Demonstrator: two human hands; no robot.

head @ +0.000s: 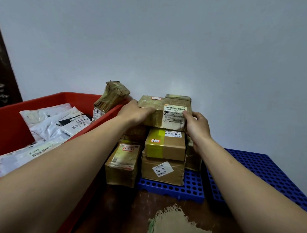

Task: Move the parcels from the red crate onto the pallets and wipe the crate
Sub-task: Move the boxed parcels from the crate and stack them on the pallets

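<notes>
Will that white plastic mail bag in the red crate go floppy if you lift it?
Probably floppy: the white plastic mail bag lies crumpled in the red plastic crate. Likely light, since it looks thin and flat. Its smooth film may slip.

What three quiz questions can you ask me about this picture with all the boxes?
1. True or false: the left hand and the right hand both hold the topmost brown cardboard box.
2. Pick one: what lies inside the red plastic crate? A) white plastic mailer bags B) green glass bottles C) nothing at all
3. Fill the gap: the perforated plastic pallet is coloured ____.

Key: 1 true; 2 A; 3 blue.
</notes>
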